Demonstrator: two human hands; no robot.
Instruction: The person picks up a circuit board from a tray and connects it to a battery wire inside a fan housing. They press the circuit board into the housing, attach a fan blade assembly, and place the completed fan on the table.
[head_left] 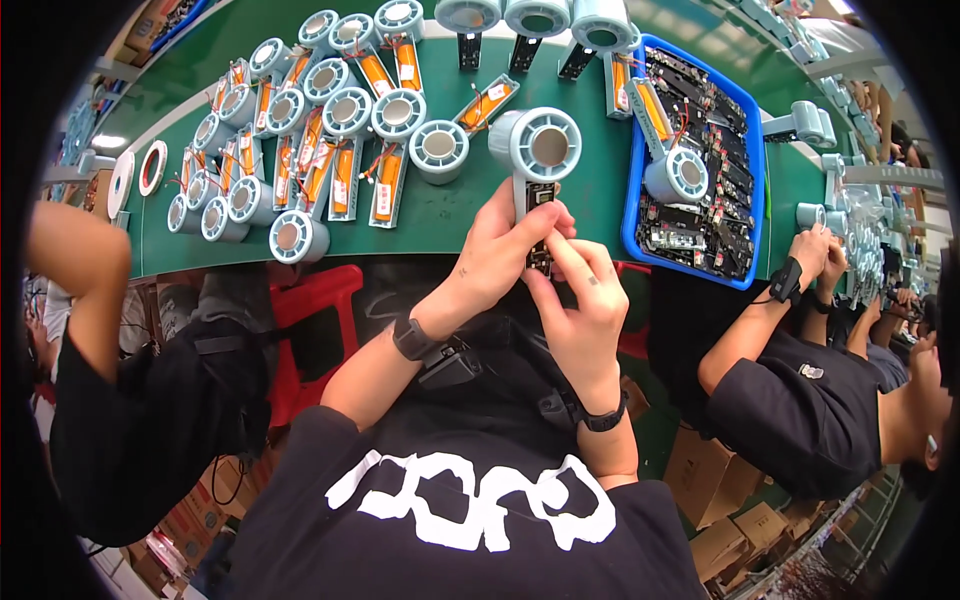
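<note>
1. The unit (548, 148) is just left of the tray (630, 225), round end away from the person, its board (540, 198) facing up.
2. Left arm (375, 378) and right arm (608, 460) slant inward, meeting left of the tray.
3. Both cross the near edge of the bench (600, 180); a green strip shows along the tray's left side.
4. Left hand (497, 245) wraps the unit; right hand (590, 300) closes thumb and fingertips on the board's lower end.
5. More units (438, 148) lie farther left of the tray.

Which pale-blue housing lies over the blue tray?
The housing just inside the tray's left rim, the only one whose round head lies over the dark circuit boards.
</note>
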